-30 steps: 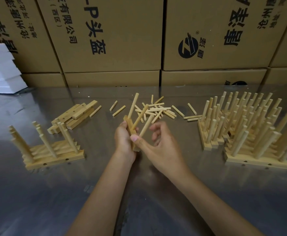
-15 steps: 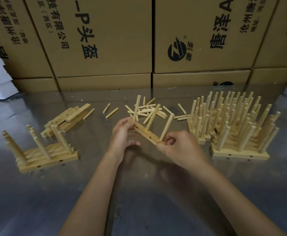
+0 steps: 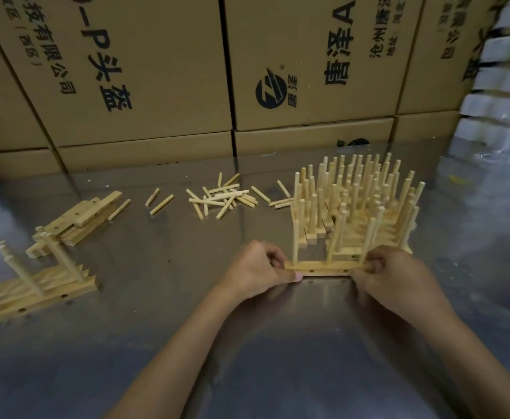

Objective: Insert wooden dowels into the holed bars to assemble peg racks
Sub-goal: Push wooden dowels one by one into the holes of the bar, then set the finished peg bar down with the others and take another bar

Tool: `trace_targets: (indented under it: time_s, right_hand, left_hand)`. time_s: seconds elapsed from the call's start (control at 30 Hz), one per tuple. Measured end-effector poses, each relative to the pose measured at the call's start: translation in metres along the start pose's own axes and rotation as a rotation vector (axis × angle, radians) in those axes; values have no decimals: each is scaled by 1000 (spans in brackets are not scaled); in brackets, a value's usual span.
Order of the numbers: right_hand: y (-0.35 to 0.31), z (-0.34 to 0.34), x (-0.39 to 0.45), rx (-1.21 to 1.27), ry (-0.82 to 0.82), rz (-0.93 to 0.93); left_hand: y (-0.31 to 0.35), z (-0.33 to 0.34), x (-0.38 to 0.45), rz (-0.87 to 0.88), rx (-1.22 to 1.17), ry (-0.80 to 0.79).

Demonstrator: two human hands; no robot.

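Fingers of both hands, left hand (image 3: 259, 267) and right hand (image 3: 390, 275), are curled around the rack (image 3: 326, 267) ends; its pegs (image 3: 337, 234) could be snagged against the finished racks (image 3: 368, 204) just behind.

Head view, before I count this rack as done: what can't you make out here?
- Bar ends: hidden under the left hand and right hand, so any end holes are unseen.
- Rack cluster: pegs overlap; the count can't be told.
- Left rack: cut off by the frame's left edge.
- Stack at right: blurred, unidentifiable.
- Whether the bar rests on the table: unclear.
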State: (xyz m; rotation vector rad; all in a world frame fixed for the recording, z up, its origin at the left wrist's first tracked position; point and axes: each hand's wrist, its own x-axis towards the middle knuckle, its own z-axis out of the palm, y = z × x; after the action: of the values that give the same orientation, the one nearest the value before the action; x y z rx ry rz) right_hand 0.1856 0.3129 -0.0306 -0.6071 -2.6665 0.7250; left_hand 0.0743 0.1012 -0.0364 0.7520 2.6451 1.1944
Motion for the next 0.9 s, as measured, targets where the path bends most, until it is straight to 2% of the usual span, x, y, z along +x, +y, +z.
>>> trace_targets:
  time_s: [0.17, 0.3, 0.43, 0.73, 0.9]
  right_hand:
    - [22, -10, 9, 36, 27, 118]
    - [29, -12, 17, 72, 39, 171]
    - [24, -11, 27, 40, 19, 161]
    - [16, -2, 37, 35, 56, 188]
    - [12, -1, 33, 12, 141, 158]
  left_hand:
    - [19, 36, 2, 57, -50, 110]
    - [28, 49, 10, 27, -103, 182]
    - [26, 48, 20, 31, -30, 261]
    - [24, 50, 40, -11, -62, 284]
    - [26, 55, 49, -20, -97, 295]
